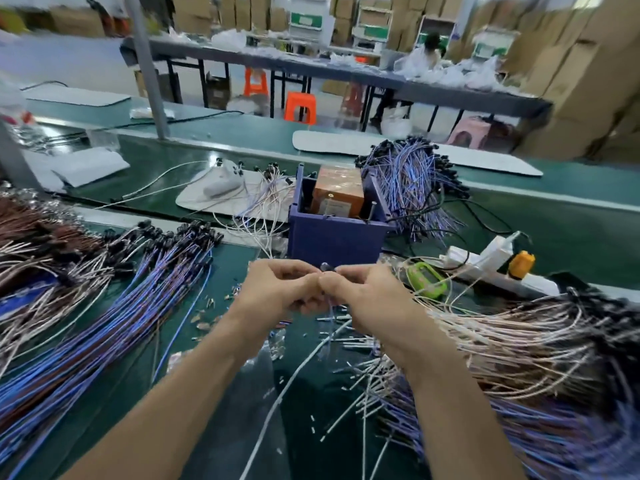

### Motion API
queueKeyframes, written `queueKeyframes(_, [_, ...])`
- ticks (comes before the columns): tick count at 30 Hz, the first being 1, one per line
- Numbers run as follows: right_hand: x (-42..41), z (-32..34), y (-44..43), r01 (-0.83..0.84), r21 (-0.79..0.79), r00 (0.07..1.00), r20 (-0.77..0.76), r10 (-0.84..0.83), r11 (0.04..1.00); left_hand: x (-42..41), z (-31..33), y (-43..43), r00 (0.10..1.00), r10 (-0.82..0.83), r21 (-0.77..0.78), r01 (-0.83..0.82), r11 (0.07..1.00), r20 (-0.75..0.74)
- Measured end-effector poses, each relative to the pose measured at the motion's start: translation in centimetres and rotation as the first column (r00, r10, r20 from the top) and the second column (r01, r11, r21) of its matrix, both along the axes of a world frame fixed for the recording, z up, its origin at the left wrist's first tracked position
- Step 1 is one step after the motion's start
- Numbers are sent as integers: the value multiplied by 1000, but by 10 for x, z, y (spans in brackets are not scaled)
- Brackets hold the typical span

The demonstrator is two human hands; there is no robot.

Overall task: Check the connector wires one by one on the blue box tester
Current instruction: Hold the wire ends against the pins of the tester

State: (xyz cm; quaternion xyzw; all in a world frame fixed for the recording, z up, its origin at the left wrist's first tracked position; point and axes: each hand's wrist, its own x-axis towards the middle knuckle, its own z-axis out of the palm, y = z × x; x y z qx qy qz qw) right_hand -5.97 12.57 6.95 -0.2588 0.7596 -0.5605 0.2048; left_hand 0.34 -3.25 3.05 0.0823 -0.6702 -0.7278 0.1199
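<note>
In the head view, both hands meet low over the green bench. The left hand [277, 289] and the right hand [360, 292] each pinch the same connector wire [327, 268] with curled fingers. Its dark plug sits up at the fingertips, and its thin lead trails down and back towards the person. The blue box tester [332, 237] stands straight ahead, just beyond the knuckles, open top upward. Neither hand looks nearer to it. I'd judge a short forward reach brings the plug there.
</note>
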Motion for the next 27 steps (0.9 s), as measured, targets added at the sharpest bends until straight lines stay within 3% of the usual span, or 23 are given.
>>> queueKeyframes(4, [-2, -29, -4, 60, -25, 973, 223, -53, 998, -10, -10, 5, 988, 153, -22, -153, 988, 29])
queueKeyframes(7, [-7, -43, -5, 172, -49, 922, 359, -143, 984, -7, -17, -1, 980, 188, -48, -186, 981, 63])
queueKeyframes(10, [-9, -46, -4, 177, -133, 876, 473, -95, 975, -7, -19, -9, 980, 171, -31, -168, 985, 99])
queueKeyframes(22, [-5, -55, -8, 178, -208, 858, 512, -49, 962, -9, -21, -11, 969, 234, 28, -237, 971, 79])
queueKeyframes(27, [-4, -56, -7, 220, -267, 841, 539, -44, 938, -8, -13, -14, 934, 345, 324, -355, 877, 90])
